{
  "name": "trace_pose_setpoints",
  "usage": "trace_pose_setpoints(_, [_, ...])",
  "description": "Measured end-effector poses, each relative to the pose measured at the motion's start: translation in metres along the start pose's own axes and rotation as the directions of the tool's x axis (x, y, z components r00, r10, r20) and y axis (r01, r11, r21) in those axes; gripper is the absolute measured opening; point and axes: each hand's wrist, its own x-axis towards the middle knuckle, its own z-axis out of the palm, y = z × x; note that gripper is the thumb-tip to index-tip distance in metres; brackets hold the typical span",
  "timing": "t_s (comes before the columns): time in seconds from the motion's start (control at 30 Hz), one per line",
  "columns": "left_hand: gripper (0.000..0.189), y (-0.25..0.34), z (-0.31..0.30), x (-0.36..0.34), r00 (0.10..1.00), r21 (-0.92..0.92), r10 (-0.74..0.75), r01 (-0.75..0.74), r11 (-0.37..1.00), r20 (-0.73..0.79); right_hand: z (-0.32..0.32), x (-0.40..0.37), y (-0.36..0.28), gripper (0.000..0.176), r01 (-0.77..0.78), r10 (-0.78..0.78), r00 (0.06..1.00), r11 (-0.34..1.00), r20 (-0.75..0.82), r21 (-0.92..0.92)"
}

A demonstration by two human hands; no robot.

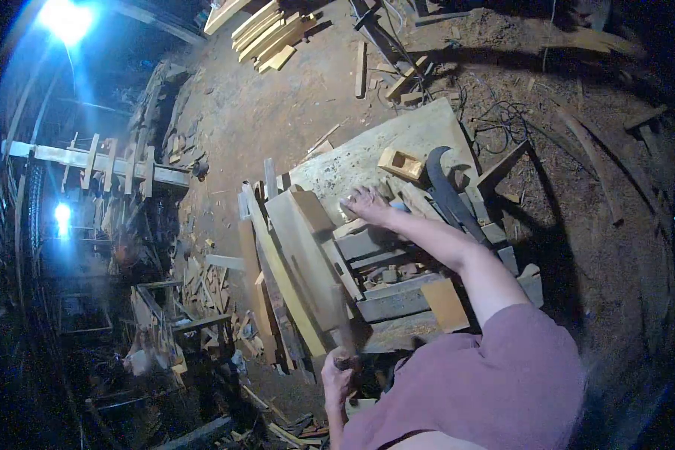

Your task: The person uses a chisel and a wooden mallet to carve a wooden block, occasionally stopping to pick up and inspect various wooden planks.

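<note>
My left hand (pixel 337 377) is closed around the dark handle of a tool (pixel 342 315), whose blurred upper part lies over the near end of a wide pale board (pixel 300 251). My right hand (pixel 367 205) reaches across the workbench (pixel 337 169), fingers spread over small pieces near a wooden block; whether it touches them is hard to tell. Just beyond it sits a light wooden block with a square opening (pixel 403 163). A dark curved blade-like piece (pixel 446 196) lies to its right. A brown block (pixel 313 211) rests by the board's upper end.
Long boards, one yellowish (pixel 292 296), lean along the bench's left side. A flat brown piece (pixel 445 305) lies near my body. Stacked planks (pixel 270 37) are on the ground at the top, cables (pixel 502 120) at the right. Wood scraps and frames fill the left.
</note>
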Motion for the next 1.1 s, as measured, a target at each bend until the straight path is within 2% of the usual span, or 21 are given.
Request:
trace_pose_setpoints(0.03, [0.032, 0.014, -0.002, 0.001, 0.999, 0.03, 0.025, -0.026, 0.999, 0.045, 0.0, 0.002, 0.006, 0.041, 0.017, -0.023, 0.993, 0.998, -0.115, -0.053])
trace_pose_setpoints(0.07, [0.032, 0.012, 0.001, 0.006, 0.999, 0.032, 0.02, -0.021, 0.999, 0.035, 0.007, 0.009, 0.017, 0.041, 0.028, -0.034, 0.993, 0.998, -0.116, -0.049])
trace_pose_setpoints(0.13, [0.031, -0.001, 0.007, 0.012, 0.998, 0.249, 0.016, -0.031, 0.968, 0.065, 0.044, 0.029, 0.044, 0.044, -0.055, 0.057, 0.998, 0.996, 0.024, -0.065])
trace_pose_setpoints(0.2, [0.029, 0.014, 0.016, 0.026, 0.996, 0.311, 0.015, -0.042, 0.95, 0.09, 0.024, 0.022, 0.044, 0.044, -0.111, 0.117, 0.993, 0.982, 0.03, -0.154])
trace_pose_setpoints(0.23, [0.028, 0.026, 0.023, 0.035, 0.997, 0.376, 0.049, -0.071, 0.924, 0.067, 0.028, 0.016, 0.046, 0.045, -0.133, 0.12, 0.977, 0.989, -0.177, -0.064])
trace_pose_setpoints(0.37, [0.044, 0.026, 0.064, 0.088, 0.991, 0.468, 0.098, -0.13, 0.874, 0.091, -0.044, -0.032, 0.037, 0.049, -0.086, 0.096, 0.962, 0.995, -0.256, 0.047])
trace_pose_setpoints(0.43, [0.051, 0.002, 0.096, 0.123, 0.972, 0.479, 0.225, -0.228, 0.848, 0.063, -0.089, -0.074, 0.02, 0.057, -0.078, 0.176, 0.951, 0.931, -0.253, 0.357])
trace_pose_setpoints(0.47, [0.052, 0.009, 0.109, 0.141, 0.994, 0.532, -0.009, -0.053, 0.845, 0.113, -0.103, -0.094, 0.015, 0.054, -0.134, 0.233, 0.949, 0.908, -0.214, 0.397])
trace_pose_setpoints(0.5, [0.054, -0.001, 0.121, 0.149, 0.994, 0.508, 0.063, -0.097, 0.856, 0.084, -0.111, -0.117, 0.012, 0.05, -0.191, 0.291, 0.941, 0.88, -0.176, 0.435])
trace_pose_setpoints(0.53, [0.055, -0.009, 0.129, 0.155, 0.989, 0.489, 0.139, -0.146, 0.86, 0.051, -0.114, -0.143, 0.013, 0.051, -0.161, 0.27, 0.934, 0.902, -0.233, 0.401])
trace_pose_setpoints(0.57, [0.055, -0.008, 0.128, 0.152, 0.99, 0.476, 0.135, -0.137, 0.869, 0.038, -0.114, -0.172, 0.015, 0.052, -0.134, 0.251, 0.923, 0.92, -0.291, 0.369])
trace_pose_setpoints(0.67, [0.041, -0.011, 0.092, 0.145, 0.959, 0.274, 0.28, -0.279, 0.92, 0.035, -0.126, -0.259, -0.002, 0.051, -0.369, 0.479, 0.863, 0.814, -0.159, 0.449])
trace_pose_setpoints(0.73, [0.037, 0.021, 0.043, 0.113, 0.999, -0.083, -0.034, 0.033, 0.996, -0.009, -0.116, -0.316, -0.022, 0.053, -0.514, 0.582, 0.812, 0.742, -0.033, 0.431])
trace_pose_setpoints(0.77, [0.037, 0.008, 0.026, 0.112, 0.993, -0.125, 0.06, -0.072, 0.99, -0.101, -0.109, -0.337, -0.031, 0.053, -0.559, 0.606, 0.795, 0.731, 0.004, 0.392])
trace_pose_setpoints(0.8, [0.036, -0.005, 0.012, 0.111, 0.97, -0.157, 0.149, -0.18, 0.971, -0.195, -0.107, -0.348, -0.041, 0.053, -0.558, 0.606, 0.796, 0.732, 0.003, 0.391])
trace_pose_setpoints(0.87, [0.032, 0.053, -0.034, 0.083, 0.97, -0.393, -0.073, -0.025, 0.919, -0.232, -0.112, -0.362, -0.065, 0.052, -0.597, 0.654, 0.756, 0.713, -0.04, 0.368])
trace_pose_setpoints(0.93, [0.033, 0.059, -0.057, 0.074, 0.925, -0.396, -0.03, -0.132, 0.909, -0.379, -0.124, -0.352, -0.074, 0.051, -0.597, 0.671, 0.738, 0.695, -0.064, 0.401])
trace_pose_setpoints(0.97, [0.033, 0.067, -0.062, 0.072, 0.926, -0.399, -0.022, -0.141, 0.906, -0.377, -0.126, -0.345, -0.074, 0.049, -0.57, 0.674, 0.727, 0.699, -0.131, 0.432])
trace_pose_setpoints(1.0, [0.034, 0.077, -0.066, 0.072, 0.871, -0.37, 0.055, -0.263, 0.891, -0.488, -0.129, -0.335, -0.075, 0.047, -0.54, 0.676, 0.709, 0.704, -0.2, 0.461])
trace_pose_setpoints(1.03, [0.036, 0.085, -0.069, 0.072, 0.799, -0.33, 0.126, -0.38, 0.864, -0.588, -0.145, -0.323, -0.083, 0.044, -0.543, 0.689, 0.707, 0.675, -0.162, 0.5])
trace_pose_setpoints(1.1, [0.035, 0.1, -0.066, 0.072, 0.818, -0.43, 0.094, -0.392, 0.813, -0.567, -0.148, -0.314, -0.086, 0.043, -0.531, 0.672, 0.715, 0.701, -0.192, 0.476])
